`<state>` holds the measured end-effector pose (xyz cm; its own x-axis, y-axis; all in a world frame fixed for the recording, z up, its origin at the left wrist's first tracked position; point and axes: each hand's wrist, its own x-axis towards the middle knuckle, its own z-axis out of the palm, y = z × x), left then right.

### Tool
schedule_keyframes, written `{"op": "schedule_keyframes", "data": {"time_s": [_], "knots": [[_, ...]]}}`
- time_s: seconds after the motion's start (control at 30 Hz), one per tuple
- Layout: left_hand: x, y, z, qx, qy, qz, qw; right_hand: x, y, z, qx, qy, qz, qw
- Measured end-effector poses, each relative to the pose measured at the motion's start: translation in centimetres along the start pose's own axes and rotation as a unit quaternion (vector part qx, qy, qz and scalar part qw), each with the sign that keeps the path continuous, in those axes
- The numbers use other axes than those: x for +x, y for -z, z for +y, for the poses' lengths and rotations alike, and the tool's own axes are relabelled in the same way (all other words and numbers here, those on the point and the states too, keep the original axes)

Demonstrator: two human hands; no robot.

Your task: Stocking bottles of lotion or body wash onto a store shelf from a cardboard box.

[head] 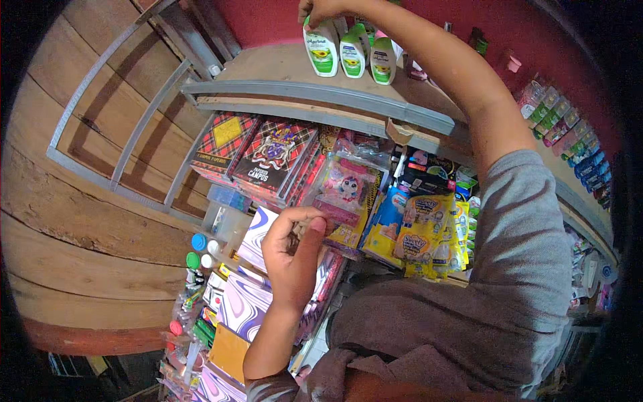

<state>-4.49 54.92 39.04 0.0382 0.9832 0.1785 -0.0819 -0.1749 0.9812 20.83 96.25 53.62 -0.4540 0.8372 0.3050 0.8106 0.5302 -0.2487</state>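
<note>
My right hand (321, 12) reaches to the shelf at the top and grips the cap end of a white and green Marina lotion bottle (322, 53), the leftmost of the front ones. Beside it stand a smaller Marina bottle (353, 58) and a third, shaded one (383, 63). More bottles behind are partly hidden by my arm. In the middle, my left hand (296, 251) hovers in front of stacked stationery, its fingers loosely curled towards the thumb. Nothing shows in it. Closest to it is a clear-wrapped pink and yellow pack (346, 193) with a cartoon unicorn.
A metal-edged upper shelf (311, 95) spans the view above red plaid notebooks (276, 156). Yellow Sweety diaper packs (424, 228) hang at right. Marbled purple boxes (246, 304) and capped bottles (199, 242) fill the lower left, beside a plank wall (75, 226). Sachets (557, 120) line the far right.
</note>
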Motion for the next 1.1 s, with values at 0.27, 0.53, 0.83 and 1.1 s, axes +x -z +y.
{"op": "schedule_keyframes", "data": {"time_s": [0.27, 0.53, 0.83, 1.1], "knots": [[-0.9, 0.5, -0.6, -0.042, -0.025, -0.019, 0.999, -2.2, 0.5, -1.4, 0.019, -0.020, -0.003, 1.000], [-1.7, 1.0, 0.3, -0.001, 0.061, -0.002, 0.998, -0.7, -0.6, 0.1, -0.034, 0.032, 0.036, 0.998], [-3.9, 1.3, 1.3, -0.071, 0.020, -0.022, 0.997, -12.3, 6.9, -12.1, -0.064, 0.050, 0.223, 0.971], [-11.2, 0.9, 3.2, -0.036, -0.120, -0.066, 0.990, -34.6, 7.7, -25.3, 0.076, 0.123, 0.288, 0.947]]}}
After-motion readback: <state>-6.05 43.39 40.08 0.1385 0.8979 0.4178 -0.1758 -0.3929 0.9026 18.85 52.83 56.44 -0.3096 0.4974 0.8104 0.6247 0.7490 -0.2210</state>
